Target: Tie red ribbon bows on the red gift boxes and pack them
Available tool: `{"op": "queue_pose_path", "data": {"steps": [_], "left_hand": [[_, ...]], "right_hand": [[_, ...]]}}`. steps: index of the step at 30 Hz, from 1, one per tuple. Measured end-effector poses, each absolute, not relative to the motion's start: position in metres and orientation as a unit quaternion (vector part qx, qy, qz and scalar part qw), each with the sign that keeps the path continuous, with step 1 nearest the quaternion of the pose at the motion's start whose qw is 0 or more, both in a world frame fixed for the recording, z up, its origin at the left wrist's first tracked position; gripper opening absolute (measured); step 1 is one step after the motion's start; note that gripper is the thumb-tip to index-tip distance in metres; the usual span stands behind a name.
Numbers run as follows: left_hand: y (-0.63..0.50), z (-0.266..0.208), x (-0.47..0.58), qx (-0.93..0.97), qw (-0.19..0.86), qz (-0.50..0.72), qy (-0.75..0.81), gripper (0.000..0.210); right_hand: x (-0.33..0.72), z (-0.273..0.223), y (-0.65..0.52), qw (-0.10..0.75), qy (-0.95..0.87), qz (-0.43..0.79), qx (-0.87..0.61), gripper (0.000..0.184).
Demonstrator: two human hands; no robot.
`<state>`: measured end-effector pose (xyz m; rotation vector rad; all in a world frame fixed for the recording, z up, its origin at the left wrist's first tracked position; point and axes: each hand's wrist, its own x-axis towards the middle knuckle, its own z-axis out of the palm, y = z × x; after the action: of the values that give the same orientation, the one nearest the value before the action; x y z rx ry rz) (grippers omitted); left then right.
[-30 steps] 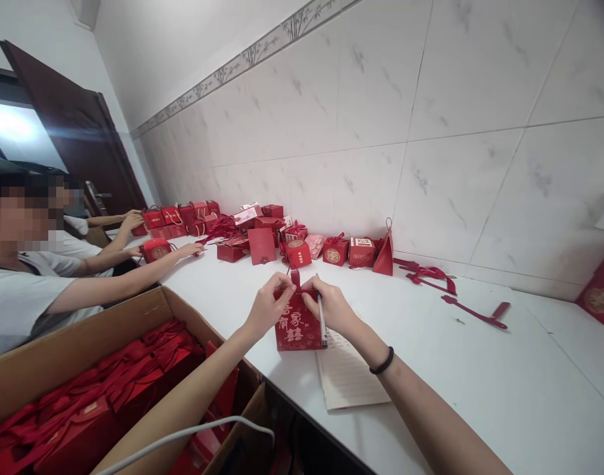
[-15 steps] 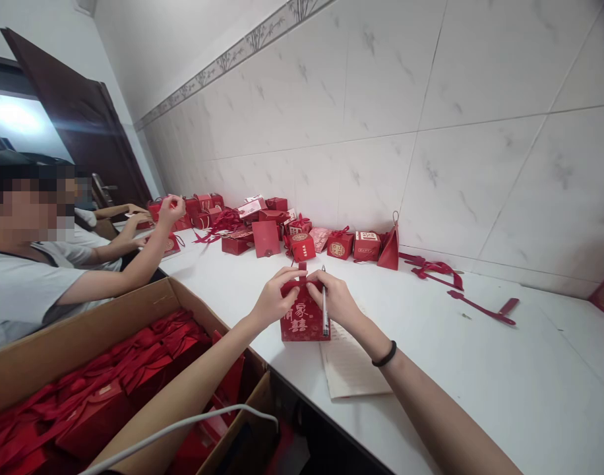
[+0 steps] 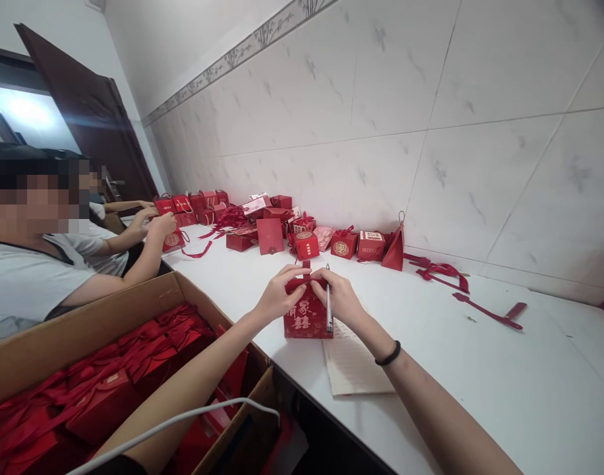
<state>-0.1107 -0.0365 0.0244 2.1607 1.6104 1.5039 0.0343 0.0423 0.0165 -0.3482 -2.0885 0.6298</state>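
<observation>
The box [image 3: 302,326] in the head view is red, with pale characters printed on its front; it is upright at the near edge of the surface [image 3: 460,369], in front of the person. A dark red ribbon [image 3: 295,284] runs along its top, and a short tab [image 3: 306,266] sticks up behind. The left hand [image 3: 282,294] is nearly closed, thumb and fingers pinching the ribbon. The right hand [image 3: 339,297] is curled in, fingertips at the ribbon, with a pen [image 3: 329,311] tucked between the fingers. Hands and pen hide the box's upper corners and part of the lettering.

A notebook [image 3: 354,369] lies just beside the box, partly under the right forearm. Decorated boxes [image 3: 344,245] line the wall; loose ribbons [image 3: 443,277] lie to their right. Two co-workers sit at left, one handling another red box [image 3: 173,242].

A carton [image 3: 181,288] at lower left holds many red boxes [image 3: 99,409] and ribbons; a white cable [image 3: 198,411] and the left forearm cross in front.
</observation>
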Motion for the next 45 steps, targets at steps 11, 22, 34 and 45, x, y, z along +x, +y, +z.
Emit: {"op": "queue_pose_path", "data": {"steps": [11,22,34,45], "left_hand": [[-0.038,0.028,-0.112,0.699,0.047,0.475,0.533,0.03],[-0.036,0.03,-0.105,0.641,0.102,0.512,0.562,0.024],[-0.061,0.023,-0.116,0.553,0.218,0.561,0.576,0.007],[-0.175,0.057,-0.224,0.214,0.242,0.713,0.623,0.025]], "right_hand": [[0.037,0.017,0.042,0.439,-0.852,0.248,-0.139,0.012],[0.036,0.018,0.044,0.446,-0.85,0.247,-0.131,0.018],[0.045,0.021,0.046,0.448,-0.844,0.225,-0.191,0.034],[0.092,-0.041,0.134,0.345,-0.834,0.209,-0.376,0.024]]}}
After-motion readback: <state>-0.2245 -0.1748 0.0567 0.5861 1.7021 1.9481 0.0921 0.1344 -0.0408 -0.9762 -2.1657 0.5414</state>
